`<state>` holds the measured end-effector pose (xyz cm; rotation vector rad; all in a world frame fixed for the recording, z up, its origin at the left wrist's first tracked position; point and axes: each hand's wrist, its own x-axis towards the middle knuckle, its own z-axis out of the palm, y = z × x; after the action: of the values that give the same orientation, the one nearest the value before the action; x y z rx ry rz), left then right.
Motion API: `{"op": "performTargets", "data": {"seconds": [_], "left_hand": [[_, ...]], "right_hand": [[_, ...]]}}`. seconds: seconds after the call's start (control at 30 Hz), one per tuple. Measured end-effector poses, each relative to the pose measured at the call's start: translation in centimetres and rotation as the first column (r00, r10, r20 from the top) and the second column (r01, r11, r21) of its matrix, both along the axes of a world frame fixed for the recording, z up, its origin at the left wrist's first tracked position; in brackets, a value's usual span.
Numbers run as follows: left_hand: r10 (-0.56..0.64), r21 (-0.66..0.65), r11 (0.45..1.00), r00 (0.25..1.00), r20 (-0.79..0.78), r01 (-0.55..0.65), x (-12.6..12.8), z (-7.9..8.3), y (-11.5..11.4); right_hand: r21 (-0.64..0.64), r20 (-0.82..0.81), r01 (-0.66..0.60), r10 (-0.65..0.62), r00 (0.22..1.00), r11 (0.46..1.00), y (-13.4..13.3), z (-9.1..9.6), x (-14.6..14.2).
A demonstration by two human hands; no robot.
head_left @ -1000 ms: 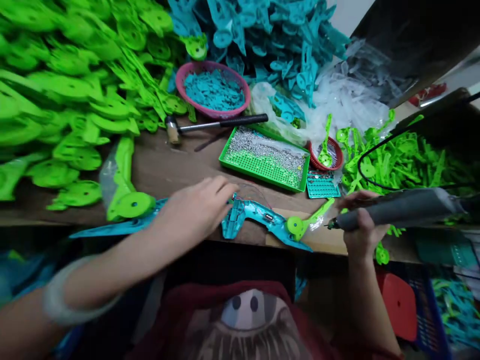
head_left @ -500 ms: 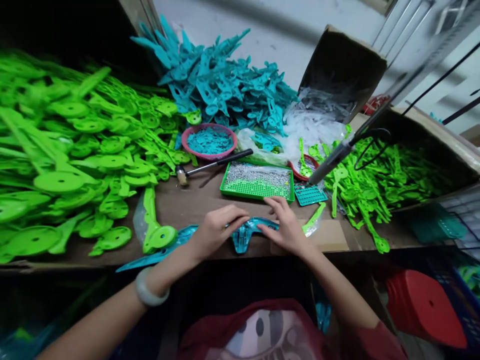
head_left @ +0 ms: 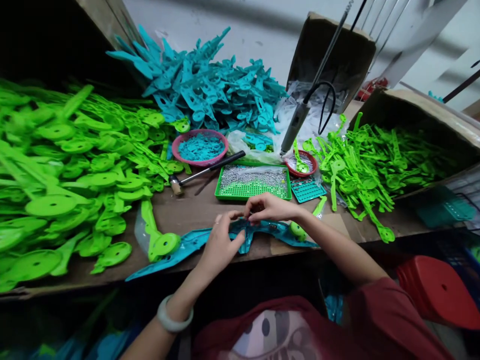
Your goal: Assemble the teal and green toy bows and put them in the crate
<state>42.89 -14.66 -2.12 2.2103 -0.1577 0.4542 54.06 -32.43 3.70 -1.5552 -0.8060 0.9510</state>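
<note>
A long, curved blue plastic part (head_left: 195, 245) lies along the front edge of the table. My left hand (head_left: 219, 242) holds it near its middle, fingers on the far side and thumb towards me. Just above that spot my right hand (head_left: 268, 207) is closed in a pinch, its fingertips close to my left fingertips. Whatever sits in the pinch is too small to make out. A green plastic piece with a round end (head_left: 165, 246) rests at the left of the blue part, and another green round end (head_left: 298, 230) shows at its right.
Beyond my hands is a green tray (head_left: 253, 196) of small metal pieces. A hammer (head_left: 206, 172), a pink basket (head_left: 176, 152), a red basket (head_left: 313, 167) and a hanging electric screwdriver (head_left: 296, 125) stand around it. Green parts (head_left: 52, 205) pile up left, blue parts (head_left: 213, 90) behind.
My right hand has moved left, from the blue part's right arm to its middle, and closed into a pinch. My left hand has turned, its thumb now nearer me. The view has shifted slightly.
</note>
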Motion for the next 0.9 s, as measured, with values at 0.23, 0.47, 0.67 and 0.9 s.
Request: {"op": "performTargets", "data": {"seconds": [0.23, 0.47, 0.67, 0.9], "left_hand": [[-0.037, 0.129, 0.991, 0.995, 0.096, 0.025, -0.5, 1.0, 0.3], [-0.081, -0.257, 0.965, 0.987, -0.137, 0.044, -1.0, 1.0, -1.1], [-0.037, -0.172, 0.985, 0.990, -0.134, 0.014, 0.0, 0.1, -1.6], [0.058, -0.010, 0.998, 0.996, -0.074, -0.059, 0.3, 1.1, -0.7]], "right_hand": [[0.029, 0.212, -0.093, 0.085, 0.974, 0.995, -0.7, -0.2, 1.4], [0.064, 0.239, -0.042, 0.026, 0.971, 0.997, -1.8, -0.8, 1.5], [0.056, 0.175, -0.029, 0.018, 0.984, 0.998, -1.9, -0.9, 1.5], [0.082, 0.217, -0.066, 0.046, 0.975, 0.994, -1.7, -0.8, 1.9]]}}
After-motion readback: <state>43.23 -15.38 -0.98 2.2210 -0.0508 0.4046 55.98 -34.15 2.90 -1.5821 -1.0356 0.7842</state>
